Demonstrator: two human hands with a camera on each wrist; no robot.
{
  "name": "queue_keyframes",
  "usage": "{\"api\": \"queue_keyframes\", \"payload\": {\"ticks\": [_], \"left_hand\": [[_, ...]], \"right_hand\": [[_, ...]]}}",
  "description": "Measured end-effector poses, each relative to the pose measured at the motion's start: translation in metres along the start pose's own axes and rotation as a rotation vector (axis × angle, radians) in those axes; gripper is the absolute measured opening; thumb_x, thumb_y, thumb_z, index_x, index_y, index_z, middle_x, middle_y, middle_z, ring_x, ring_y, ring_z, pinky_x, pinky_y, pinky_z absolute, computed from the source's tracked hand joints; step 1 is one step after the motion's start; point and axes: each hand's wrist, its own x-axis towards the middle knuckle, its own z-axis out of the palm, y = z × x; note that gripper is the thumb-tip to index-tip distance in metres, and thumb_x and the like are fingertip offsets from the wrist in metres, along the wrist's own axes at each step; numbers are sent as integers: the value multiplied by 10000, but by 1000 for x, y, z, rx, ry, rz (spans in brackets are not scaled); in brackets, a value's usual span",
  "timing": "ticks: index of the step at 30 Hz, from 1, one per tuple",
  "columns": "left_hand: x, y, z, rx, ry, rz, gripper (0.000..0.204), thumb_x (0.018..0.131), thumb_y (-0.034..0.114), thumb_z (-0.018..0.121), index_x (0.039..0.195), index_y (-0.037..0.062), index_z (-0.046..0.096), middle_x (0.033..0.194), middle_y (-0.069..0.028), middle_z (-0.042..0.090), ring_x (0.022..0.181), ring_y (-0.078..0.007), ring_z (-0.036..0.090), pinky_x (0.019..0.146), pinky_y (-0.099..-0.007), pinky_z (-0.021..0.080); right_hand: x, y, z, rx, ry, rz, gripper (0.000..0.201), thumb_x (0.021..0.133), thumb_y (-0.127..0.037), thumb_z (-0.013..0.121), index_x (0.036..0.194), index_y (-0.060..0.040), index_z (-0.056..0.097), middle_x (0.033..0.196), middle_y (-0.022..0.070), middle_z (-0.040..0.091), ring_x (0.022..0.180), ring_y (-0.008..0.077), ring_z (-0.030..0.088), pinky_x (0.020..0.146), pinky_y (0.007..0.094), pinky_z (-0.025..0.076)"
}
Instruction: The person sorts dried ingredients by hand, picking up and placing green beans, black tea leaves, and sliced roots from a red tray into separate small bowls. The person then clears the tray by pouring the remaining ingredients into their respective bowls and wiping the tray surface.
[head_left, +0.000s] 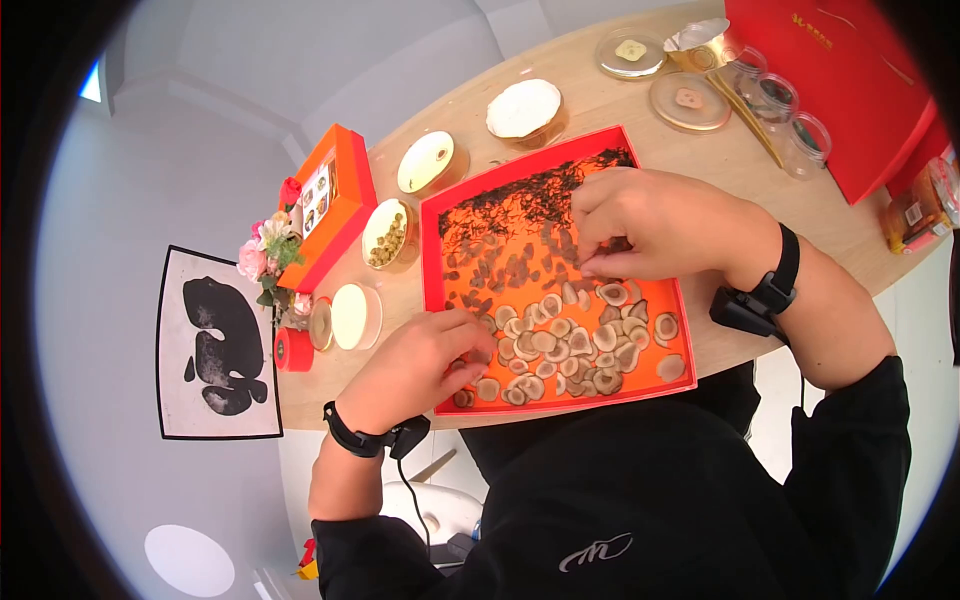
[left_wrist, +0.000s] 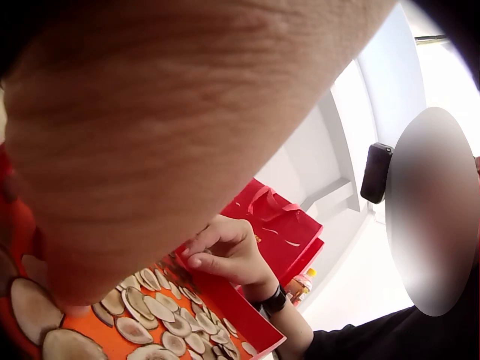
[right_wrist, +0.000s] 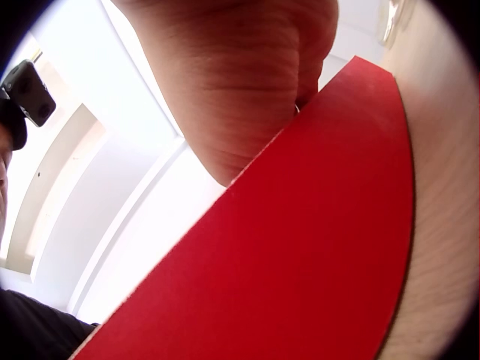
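A shallow red box (head_left: 687,340) with an orange floor lies on the table. Round tan dried slices with dark rims (head_left: 578,345) cover its near part. Small brown flat pieces (head_left: 505,268) are scattered across the middle, and thin dark shreds (head_left: 525,205) line the far side. My left hand (head_left: 425,365) bends over the box's near left corner, loosely curled, its fingertips among the slices. Over the right side is my right hand (head_left: 655,225), fingers bent down toward the brown pieces, thumb close to the index finger; I cannot tell whether something small is between them.
Left of the box stand a bowl of greenish-brown pieces (head_left: 385,235), pale dishes (head_left: 427,162) and an orange-red box with flowers (head_left: 335,205). Behind are a white bowl (head_left: 523,108) and glass dishes (head_left: 690,101). Clear jars (head_left: 806,145) and a red bag (head_left: 845,90) stand right.
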Motion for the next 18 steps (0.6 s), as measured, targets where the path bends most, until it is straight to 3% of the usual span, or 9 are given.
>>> {"api": "queue_keyframes", "payload": {"ticks": [3,5,8,12,14,16,18], "left_hand": [[3,8,0,13,31,36,294,928,-3,925,1194,51,811,1144,-105,769,1055,-333,782,911,-436,645],[9,13,0,63,121,168,293,929,16,923,1201,65,828,1188,-94,774,1085,-335,779,932,-449,641],[20,18,5,69,104,248,308,935,45,922,1230,84,843,1235,-87,779,1100,-340,775,957,-460,638],[21,16,6,156,74,214,285,953,88,918,1228,94,847,1230,-80,789,1105,-338,773,944,-468,631],[20,18,3,305,74,197,228,1007,153,875,1224,106,826,1208,-76,778,1088,-336,752,967,-477,604],[23,19,5,272,85,227,238,982,144,894,1209,107,834,1181,-75,781,1091,-333,761,942,-469,607],[27,19,8,237,99,247,249,957,135,914,1194,108,843,1153,-73,784,1094,-329,771,917,-460,609]], "right_hand": [[-1,0,1,-15,40,-29,79,963,-108,924,955,-69,856,933,66,730,979,295,727,824,436,602],[0,-1,-1,4,7,-4,94,978,-140,880,942,-54,865,983,85,768,1051,306,763,872,456,635],[0,-4,-3,43,-36,32,83,970,-142,888,966,-59,883,989,84,775,1045,306,766,864,456,637],[-2,-8,-4,87,-98,-15,108,962,-149,898,1004,-50,895,1000,93,784,1034,320,772,863,458,636],[-2,-14,-2,100,-243,-14,126,958,-129,938,1052,-57,894,1043,66,804,1104,301,774,893,444,637],[-3,-21,1,112,-246,-48,157,961,-150,938,1069,-46,893,1100,82,815,1127,323,779,923,458,641],[-3,-32,1,101,-368,57,172,962,-154,932,1089,-44,897,1133,91,809,1126,331,779,937,459,642]]}}
